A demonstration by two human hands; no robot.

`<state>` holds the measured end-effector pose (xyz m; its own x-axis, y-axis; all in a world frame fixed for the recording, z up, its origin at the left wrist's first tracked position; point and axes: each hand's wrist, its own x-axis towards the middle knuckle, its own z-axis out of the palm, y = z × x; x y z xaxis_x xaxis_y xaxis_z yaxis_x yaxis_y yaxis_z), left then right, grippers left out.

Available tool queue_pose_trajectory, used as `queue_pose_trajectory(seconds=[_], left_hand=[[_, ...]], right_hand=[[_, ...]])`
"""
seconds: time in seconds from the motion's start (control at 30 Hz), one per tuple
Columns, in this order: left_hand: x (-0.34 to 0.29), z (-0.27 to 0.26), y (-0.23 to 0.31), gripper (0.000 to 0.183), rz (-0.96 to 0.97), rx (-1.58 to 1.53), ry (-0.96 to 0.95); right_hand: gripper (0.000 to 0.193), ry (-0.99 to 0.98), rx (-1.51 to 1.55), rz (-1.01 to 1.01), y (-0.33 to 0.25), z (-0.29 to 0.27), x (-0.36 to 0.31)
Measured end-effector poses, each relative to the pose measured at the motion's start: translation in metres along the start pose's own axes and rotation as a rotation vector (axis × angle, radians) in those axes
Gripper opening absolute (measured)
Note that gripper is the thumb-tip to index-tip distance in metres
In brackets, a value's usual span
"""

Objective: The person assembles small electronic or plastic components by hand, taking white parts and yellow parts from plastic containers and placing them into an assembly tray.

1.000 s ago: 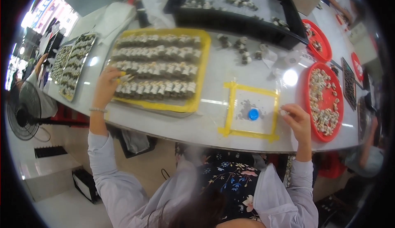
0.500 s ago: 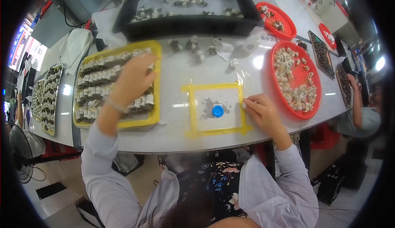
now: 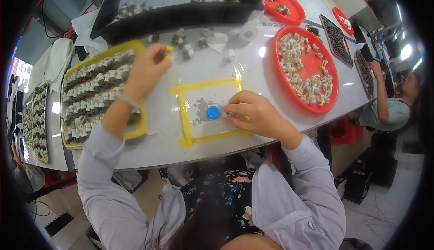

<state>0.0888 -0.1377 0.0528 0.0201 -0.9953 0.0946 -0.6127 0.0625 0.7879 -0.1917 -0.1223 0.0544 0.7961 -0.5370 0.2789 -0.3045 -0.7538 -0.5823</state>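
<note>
My left hand [image 3: 151,69], with yellow covers on its fingertips, hovers past the right edge of the yellow-rimmed tray [image 3: 143,97]. Its thumb and forefinger are apart with nothing visible between them. They point towards several loose black-and-white small parts [image 3: 187,51]. My right hand [image 3: 260,114] is pinched beside a blue round cap [image 3: 213,112]; a small dark bit shows at its fingertips, too small to name. The cap stands on a grey-stained white patch [image 3: 199,106] framed with yellow tape [image 3: 183,119]. Rows of small white-and-dark parts [image 3: 92,98] fill the tray.
A black bin [image 3: 181,19] with more parts stands at the back. To the right are a red oval tray [image 3: 282,76] of small white pieces and a smaller red tray [image 3: 296,13]. A white roll [image 3: 247,33] lies between. Another person [image 3: 386,110] works at far right.
My left hand has moved right, off the tray's rows, to its right edge. My right hand has come from the tape frame's right side in to the blue cap. The whole view has shifted.
</note>
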Motion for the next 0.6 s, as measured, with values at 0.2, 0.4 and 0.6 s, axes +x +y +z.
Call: queue_pose_trajectory(seconds=[0.2,0.4,0.6], left_hand=[[-0.095,0.018,0.026,0.025,-0.406,-1.044,-0.04],[-0.145,0.056,0.026,0.026,-0.487,-1.366,0.062],[-0.153,0.086,0.029,0.025,-0.411,-1.488,0.112]], right_hand=[[0.02,-0.062,-0.135,-0.153,0.003,0.008,0.018],[0.017,-0.255,-0.257,-0.138,-0.005,0.007,0.027],[0.017,-0.24,-0.209,-0.142,-0.003,0.008,0.03]])
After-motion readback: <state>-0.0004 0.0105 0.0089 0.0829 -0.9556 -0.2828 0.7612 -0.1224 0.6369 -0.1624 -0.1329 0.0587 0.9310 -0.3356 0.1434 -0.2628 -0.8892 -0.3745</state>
